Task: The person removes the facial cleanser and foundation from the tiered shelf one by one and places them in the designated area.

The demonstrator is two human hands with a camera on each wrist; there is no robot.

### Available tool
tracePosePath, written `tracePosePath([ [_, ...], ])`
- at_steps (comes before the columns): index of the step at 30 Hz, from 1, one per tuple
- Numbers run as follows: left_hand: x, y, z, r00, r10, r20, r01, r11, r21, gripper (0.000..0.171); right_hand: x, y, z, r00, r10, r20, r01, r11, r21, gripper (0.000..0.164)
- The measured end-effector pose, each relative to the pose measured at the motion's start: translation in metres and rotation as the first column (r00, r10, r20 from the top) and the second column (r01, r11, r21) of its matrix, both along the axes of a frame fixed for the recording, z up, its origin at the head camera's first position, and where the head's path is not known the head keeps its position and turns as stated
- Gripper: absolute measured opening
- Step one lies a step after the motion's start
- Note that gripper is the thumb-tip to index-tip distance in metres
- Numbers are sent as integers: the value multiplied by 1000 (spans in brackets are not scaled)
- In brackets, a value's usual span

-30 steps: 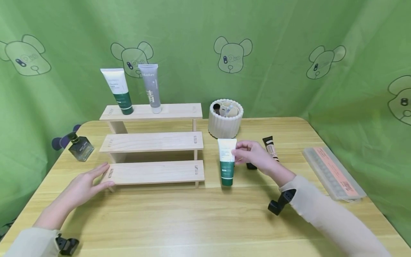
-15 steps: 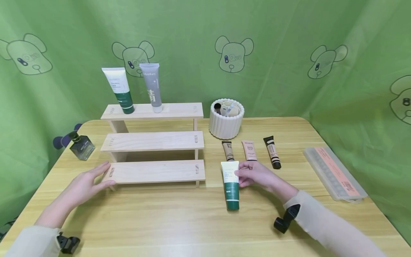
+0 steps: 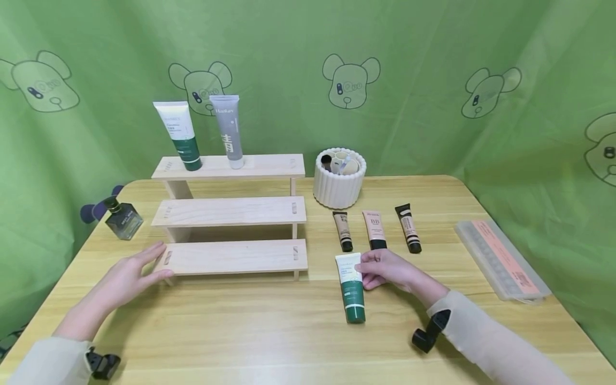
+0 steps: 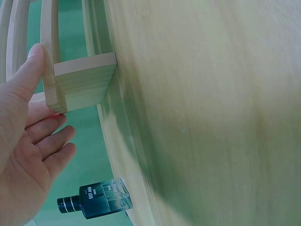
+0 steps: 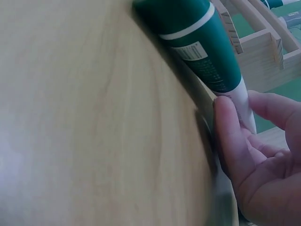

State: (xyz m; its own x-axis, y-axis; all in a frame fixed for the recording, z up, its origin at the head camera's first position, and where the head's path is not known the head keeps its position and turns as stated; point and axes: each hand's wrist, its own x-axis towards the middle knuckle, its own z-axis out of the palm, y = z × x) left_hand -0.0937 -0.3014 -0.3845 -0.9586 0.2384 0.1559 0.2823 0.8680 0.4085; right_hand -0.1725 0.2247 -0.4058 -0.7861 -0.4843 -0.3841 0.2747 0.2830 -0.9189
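My right hand (image 3: 390,271) pinches a white and green squeeze tube (image 3: 353,291) near its white end, between thumb and fingers. The tube's green cap end points toward me, low over the table; in the right wrist view the tube (image 5: 207,52) slants above its shadow. With thumb and index finger, my left hand (image 3: 122,280) grips the left end of the lowest board of a three-tier wooden shelf (image 3: 233,258). In the left wrist view the thumb lies on one face of that board (image 4: 49,37), while the other fingers are bent behind it.
On the top tier stand another white-green tube (image 3: 180,139) and a grey tube (image 3: 228,133). Three small tubes, including a pink one (image 3: 374,227), lie behind my right hand. Around them are a brush holder (image 3: 338,184), a flat plastic case (image 3: 500,259) and a dark perfume bottle (image 3: 123,219).
My right hand has brought the white and green tube toward me and slightly right, tipping it a little. The small tubes behind have come into view. My left hand has stayed on the shelf.
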Motion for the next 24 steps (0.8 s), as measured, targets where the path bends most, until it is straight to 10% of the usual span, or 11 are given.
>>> tracePosePath([
  [24,-1,2,0,1000,2,-3,-2,1000,-2,70,-8,4,3,996,59,-69,-49,988,148,52],
])
